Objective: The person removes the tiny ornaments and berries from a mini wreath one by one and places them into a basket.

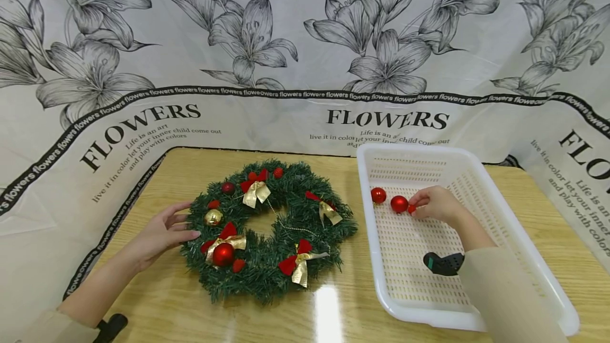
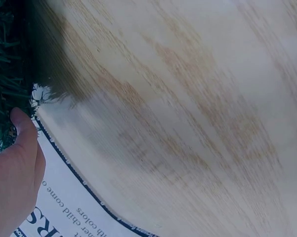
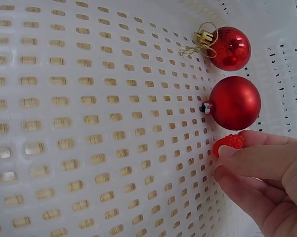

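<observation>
A green wreath (image 1: 271,279) with red and gold bows, baubles and small red berries lies on the table. My left hand (image 1: 164,233) rests against the wreath's left edge, its thumb on the green tinsel; the left wrist view shows only part of that hand (image 2: 20,173). Inside the white basket (image 1: 374,258), my right hand (image 1: 438,205) pinches a small red berry (image 3: 228,144) with a bumpy surface between thumb and fingers. Beside it lie a matte red bauble (image 3: 235,103) and a shiny red bauble (image 3: 232,48) with a gold cap and string loop.
The perforated basket stands to the right of the wreath on the wooden table (image 1: 329,300). A black wrist-worn device (image 1: 443,263) shows at the right sleeve, another black piece (image 1: 111,327) at the left. A flower-printed cloth (image 1: 286,115) hangs behind the table.
</observation>
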Action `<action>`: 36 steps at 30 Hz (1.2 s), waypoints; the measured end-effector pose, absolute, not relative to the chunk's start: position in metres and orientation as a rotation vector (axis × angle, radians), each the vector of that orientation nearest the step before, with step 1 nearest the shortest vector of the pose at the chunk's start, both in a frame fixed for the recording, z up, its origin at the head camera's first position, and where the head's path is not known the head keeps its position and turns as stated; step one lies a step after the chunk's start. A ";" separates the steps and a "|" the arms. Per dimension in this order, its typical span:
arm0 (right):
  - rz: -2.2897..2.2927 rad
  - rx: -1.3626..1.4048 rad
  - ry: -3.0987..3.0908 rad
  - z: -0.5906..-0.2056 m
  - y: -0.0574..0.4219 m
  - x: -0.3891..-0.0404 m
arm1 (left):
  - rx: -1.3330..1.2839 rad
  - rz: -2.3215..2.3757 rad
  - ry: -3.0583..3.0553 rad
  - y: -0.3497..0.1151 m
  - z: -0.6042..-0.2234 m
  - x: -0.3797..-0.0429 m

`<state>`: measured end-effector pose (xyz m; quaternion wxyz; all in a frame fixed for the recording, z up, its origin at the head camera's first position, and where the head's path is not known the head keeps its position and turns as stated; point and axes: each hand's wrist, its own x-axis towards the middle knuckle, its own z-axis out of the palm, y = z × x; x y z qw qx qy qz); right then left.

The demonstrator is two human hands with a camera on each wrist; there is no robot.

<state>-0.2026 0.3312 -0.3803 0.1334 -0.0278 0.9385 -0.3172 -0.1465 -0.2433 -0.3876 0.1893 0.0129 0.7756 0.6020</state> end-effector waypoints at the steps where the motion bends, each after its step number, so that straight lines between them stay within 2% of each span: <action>1: -0.916 -0.088 2.723 -0.380 0.331 -0.202 | 0.037 1.695 2.179 -0.243 -0.388 -0.146; 12: -0.942 -0.081 2.686 -0.371 0.339 -0.195 | 0.032 1.696 2.182 -0.241 -0.387 -0.145; 20: -1.048 -0.188 2.706 -0.360 0.341 -0.200 | 0.028 1.695 2.181 -0.242 -0.389 -0.144; 36: -1.232 -0.289 2.685 -0.315 0.300 -0.220 | 0.033 1.700 2.183 -0.243 -0.390 -0.146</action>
